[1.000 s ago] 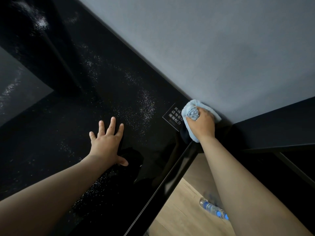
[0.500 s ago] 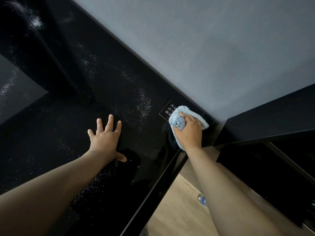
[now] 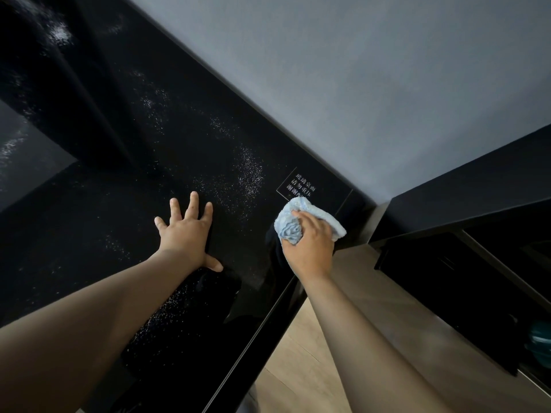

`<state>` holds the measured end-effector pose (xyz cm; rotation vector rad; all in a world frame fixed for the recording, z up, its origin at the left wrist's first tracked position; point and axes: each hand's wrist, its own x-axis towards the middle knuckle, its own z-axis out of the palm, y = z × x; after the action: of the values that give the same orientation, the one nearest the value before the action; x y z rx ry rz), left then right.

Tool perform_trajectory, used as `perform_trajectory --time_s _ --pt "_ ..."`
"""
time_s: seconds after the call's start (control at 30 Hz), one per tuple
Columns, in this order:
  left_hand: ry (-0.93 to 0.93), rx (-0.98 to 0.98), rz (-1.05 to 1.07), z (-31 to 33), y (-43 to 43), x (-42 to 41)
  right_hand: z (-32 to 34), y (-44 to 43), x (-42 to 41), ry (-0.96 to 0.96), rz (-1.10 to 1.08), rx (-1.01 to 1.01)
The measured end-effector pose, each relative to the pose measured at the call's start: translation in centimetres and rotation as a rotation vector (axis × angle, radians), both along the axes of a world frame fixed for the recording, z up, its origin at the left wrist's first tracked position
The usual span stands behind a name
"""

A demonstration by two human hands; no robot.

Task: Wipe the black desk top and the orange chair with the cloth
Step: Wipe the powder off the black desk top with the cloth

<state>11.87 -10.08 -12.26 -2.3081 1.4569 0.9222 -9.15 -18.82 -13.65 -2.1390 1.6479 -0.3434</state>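
The glossy black desk top (image 3: 125, 180) fills the left and middle of the view, speckled with pale dust. My right hand (image 3: 310, 248) grips a bunched light-blue cloth (image 3: 290, 223) and presses it on the desk near its right end, just below a small label with white characters (image 3: 304, 186). My left hand (image 3: 186, 234) rests flat on the desk with fingers spread, a little left of the cloth. The orange chair is not in view.
A grey wall (image 3: 372, 84) runs behind the desk. To the right stands a lower black cabinet (image 3: 477, 189) with a dark open compartment (image 3: 465, 281). Light wooden floor (image 3: 298, 368) shows below the desk's front edge. A teal object (image 3: 541, 344) sits at the far right.
My right hand has drawn the cloth from the desk's far right corner leftward and toward me, uncovering most of the label. My left hand stays pressed in place.
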Motion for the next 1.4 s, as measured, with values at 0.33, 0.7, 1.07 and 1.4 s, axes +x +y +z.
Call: perform_trajectory --time_s 0.33,0.7,1.07,1.4 --pt "-0.002 -0.028 -0.002 0.1 0.3 -0.1 0.0 4.2 0.4 0.021 0.014 0.045" --pt "0.027 -0.107 -0.128 0.8 5.4 1.3 0.5 9.7 1.2 0.021 0.023 0.053" --pt "0.027 0.031 -0.163 2.1 15.8 3.9 1.2 14.7 2.0 0.039 0.049 0.081" --pt "0.030 0.075 -0.129 1.4 20.1 4.1 0.9 18.5 2.6 0.057 0.055 0.087"
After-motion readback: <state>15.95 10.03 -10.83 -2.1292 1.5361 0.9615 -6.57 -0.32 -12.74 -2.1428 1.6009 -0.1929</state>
